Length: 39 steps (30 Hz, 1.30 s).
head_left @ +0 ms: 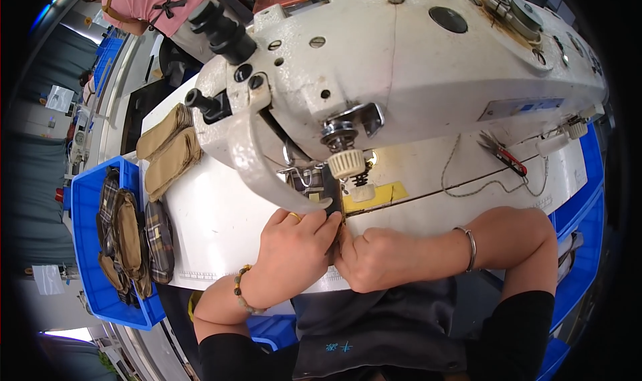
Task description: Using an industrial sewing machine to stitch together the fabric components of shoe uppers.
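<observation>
White worktable, sewing machine above both hands. Dark workpiece sits under the needle area, pinched between left hand and right hand, fingers closed on it. Tan pouches up-left of left hand; blue bin farther left.

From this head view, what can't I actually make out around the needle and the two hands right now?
- Dark workpiece: mostly hidden between the left hand and right hand.
- Needle point: covered by the cream-white sewing machine head.
- Right fingertips: curled under, so the grip is unreadable.
- Blue plastic bin of tan and plaid pouches: warped near the left rim.
</observation>
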Tool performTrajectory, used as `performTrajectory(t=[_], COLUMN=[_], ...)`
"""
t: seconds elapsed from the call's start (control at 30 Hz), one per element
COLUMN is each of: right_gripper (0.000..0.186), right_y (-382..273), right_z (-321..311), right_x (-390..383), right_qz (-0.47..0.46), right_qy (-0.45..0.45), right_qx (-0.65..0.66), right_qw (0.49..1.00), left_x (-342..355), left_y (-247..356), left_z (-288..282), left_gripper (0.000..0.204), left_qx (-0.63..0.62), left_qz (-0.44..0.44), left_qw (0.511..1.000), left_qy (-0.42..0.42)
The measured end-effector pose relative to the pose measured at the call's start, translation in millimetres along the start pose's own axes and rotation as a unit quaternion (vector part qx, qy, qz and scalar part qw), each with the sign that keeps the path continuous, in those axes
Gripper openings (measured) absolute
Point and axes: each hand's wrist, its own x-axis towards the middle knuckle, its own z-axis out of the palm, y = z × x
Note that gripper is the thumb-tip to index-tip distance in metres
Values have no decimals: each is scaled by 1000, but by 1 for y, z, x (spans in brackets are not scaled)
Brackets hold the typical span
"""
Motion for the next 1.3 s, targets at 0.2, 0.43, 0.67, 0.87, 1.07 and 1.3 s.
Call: performTrajectory(t=[0.2,0.43,0.67,0.87,1.07,1.3], right_gripper=[19,17,12,11,11,11], right_y=[4,19,31,31,31,39], right_z=[-1,11,23,23,28,29], right_x=[0,1,2,2,0,5], right_qz=[-25,-2,50,68,67,92], right_qy=[-21,0,14,32,45,27], right_qx=[8,-17,20,10,15,4], right_qw=[999,1000,998,997,997,995], left_x=[3,13,29,24,27,34], left_y=[0,-14,-26,-23,-30,-42], left_z=[1,15,19,22,26,29], left_gripper=[47,38,35,33,30,27], left_qx=[-29,-29,-47,-70,-91,-76], left_qz=[1,-22,-4,-46,-22,-26], left_qw=[1000,999,993,989,988,985], left_qy=[0,25,107,121,126,150])
